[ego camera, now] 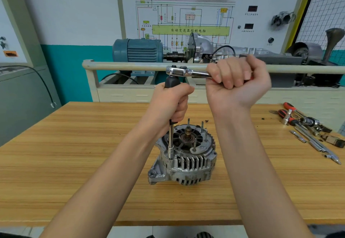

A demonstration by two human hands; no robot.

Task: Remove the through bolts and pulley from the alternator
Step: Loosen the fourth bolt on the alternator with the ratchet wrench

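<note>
A silver alternator (186,161) stands on the wooden table (74,153), rear face up, with its shaft and several thin studs sticking up. A long extension bar with a socket (170,144) stands upright on a bolt at the alternator's left rim. My left hand (171,103) grips the black handle of that bar. On top of the bar sits a chrome ratchet (183,72), and my right hand (237,80) grips its handle, out to the right. The pulley is hidden beneath the alternator.
Loose tools (308,127) with red handles, sockets and bars lie at the table's right edge. Behind the table stands a training rig with a beige rail (127,65), a blue motor (138,50) and a gearbox. A wiring diagram board covers the wall.
</note>
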